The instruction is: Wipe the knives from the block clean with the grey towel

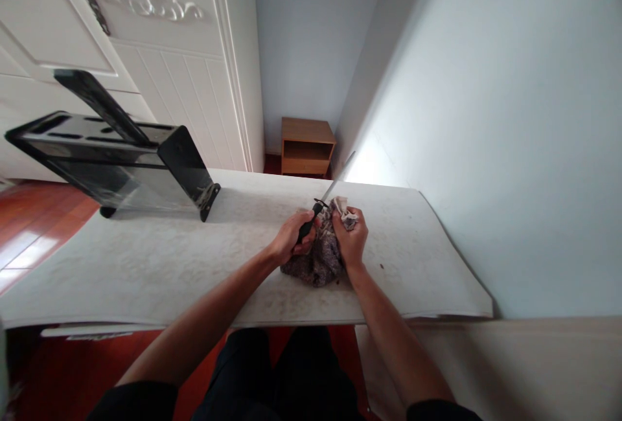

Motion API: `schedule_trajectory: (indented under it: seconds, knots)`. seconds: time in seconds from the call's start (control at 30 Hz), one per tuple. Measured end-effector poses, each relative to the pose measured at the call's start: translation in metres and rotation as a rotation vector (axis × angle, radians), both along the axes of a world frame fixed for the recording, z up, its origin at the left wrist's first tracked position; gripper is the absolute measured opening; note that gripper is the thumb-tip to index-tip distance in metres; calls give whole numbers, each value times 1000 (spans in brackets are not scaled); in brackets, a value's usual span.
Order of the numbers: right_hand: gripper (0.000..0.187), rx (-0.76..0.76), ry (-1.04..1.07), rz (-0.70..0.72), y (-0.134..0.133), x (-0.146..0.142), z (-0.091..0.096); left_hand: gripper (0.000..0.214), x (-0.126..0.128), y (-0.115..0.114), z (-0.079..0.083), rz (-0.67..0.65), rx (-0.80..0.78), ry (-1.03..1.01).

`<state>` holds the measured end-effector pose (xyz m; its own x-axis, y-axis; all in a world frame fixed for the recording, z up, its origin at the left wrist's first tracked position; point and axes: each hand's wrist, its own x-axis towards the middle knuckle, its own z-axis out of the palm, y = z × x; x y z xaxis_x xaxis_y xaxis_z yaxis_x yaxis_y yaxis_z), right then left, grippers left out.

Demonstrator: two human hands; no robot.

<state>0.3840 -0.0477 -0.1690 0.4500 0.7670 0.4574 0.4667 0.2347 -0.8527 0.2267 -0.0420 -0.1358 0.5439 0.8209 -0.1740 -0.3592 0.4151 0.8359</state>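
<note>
My left hand is wrapped round the black handle of a sharpening steel. The steel's thin grey rod points up and away to the right, past a small black guard. In my right hand is bunched a grey-brown patterned cloth, with a pale corner sticking out above the fingers. The rest of the cloth lies crumpled on the white table between both hands, touching the left one. The rod appears clear of the cloth along most of its length.
A black knife block with clear sides and slots on top stands on the table at the left, a black handle-like piece rising from it. Behind are a white cabinet and a small wooden nightstand. A pale wall borders the right.
</note>
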Motion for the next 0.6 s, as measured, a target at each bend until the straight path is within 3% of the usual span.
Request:
schedule_trajectory:
  seconds: [0.2,0.6]
  knots:
    - [30,35,4,33,0,0,1,30,0,1,-1,-16,-16,14]
    - [17,137,-65,253,-3,3,3,30,0,-2,1,-42,-30,58]
